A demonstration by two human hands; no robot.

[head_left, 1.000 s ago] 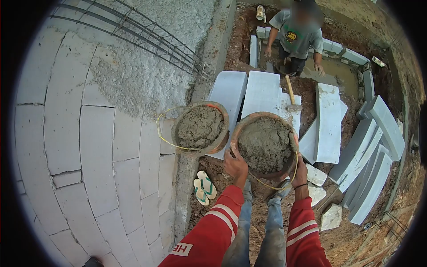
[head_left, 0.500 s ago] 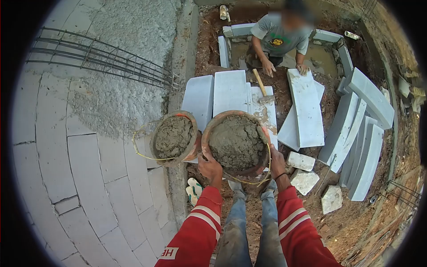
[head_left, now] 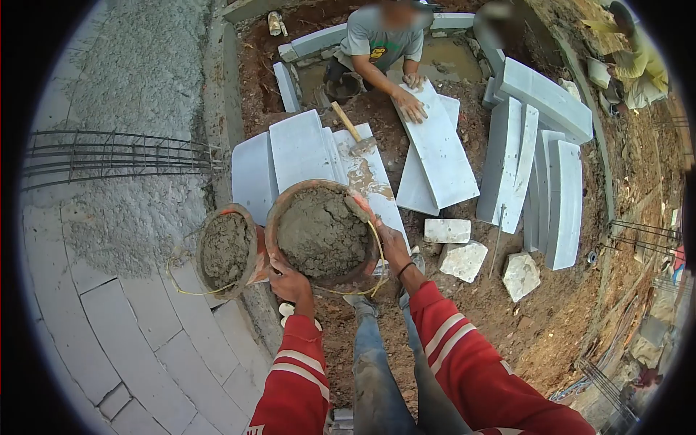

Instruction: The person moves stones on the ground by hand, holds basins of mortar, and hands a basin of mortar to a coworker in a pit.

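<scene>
Both my hands grip a round bucket of wet mortar (head_left: 324,230) in front of me, one on each side. My left hand (head_left: 291,282) has its fingers on the lower left of the rim. On the right side of the same bucket is my right hand (head_left: 395,250), beside its yellow wire handle. A second mortar bucket (head_left: 225,249) stands just left of it, near the wall edge. Behind the held bucket lie pale blocks (head_left: 301,151), with a wooden-handled hammer (head_left: 351,128) on them.
Across from me a co-worker (head_left: 383,43) has both hands on a long pale block (head_left: 438,145). More blocks (head_left: 540,159) lean at the right, near broken white pieces (head_left: 462,259). A rebar cage (head_left: 116,156) juts in from the left. Another person (head_left: 636,61) is at the far right.
The view has swung right, so the buckets and blocks appear further left. The co-worker has leaned forward and now has both hands on the block. My hands still hold the bucket.
</scene>
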